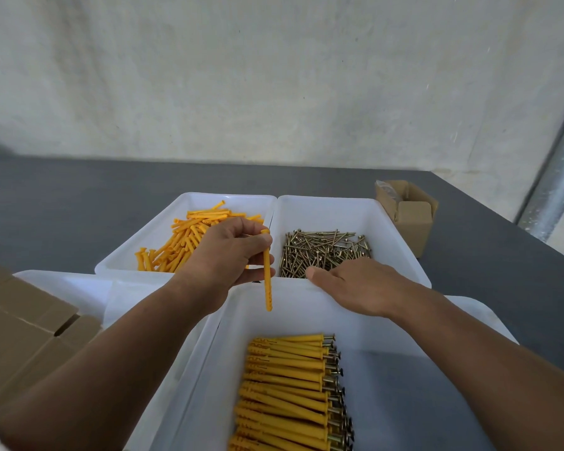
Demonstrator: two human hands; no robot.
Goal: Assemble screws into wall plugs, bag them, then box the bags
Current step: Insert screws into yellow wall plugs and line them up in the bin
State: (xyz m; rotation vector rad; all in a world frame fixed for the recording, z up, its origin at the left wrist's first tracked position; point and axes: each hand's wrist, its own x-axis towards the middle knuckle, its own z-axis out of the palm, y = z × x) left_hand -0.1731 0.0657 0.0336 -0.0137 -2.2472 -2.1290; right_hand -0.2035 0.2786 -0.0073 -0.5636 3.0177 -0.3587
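Nearest, assembled plugs (287,385), each with a screw head at its right end, are stacked in rows in the near white bin (404,369) at bottom centre. Above that bin's far rim a single wall plug (267,281) is pinched near its top by the left hand (228,255) and held almost upright. The hands are apart. The right hand (355,284) is laid back-up over the near edge of the loose screws (326,252) at centre right; its fingers are hidden, so whether anything is gripped cannot be told. Loose yellow plugs (176,245), partly covered by the left hand, are heaped in the neighbouring bin. An open cardboard box (411,216) is set on the dark worktop (79,196) at upper right, and more cardboard boxes (23,327) are seen at lower left.
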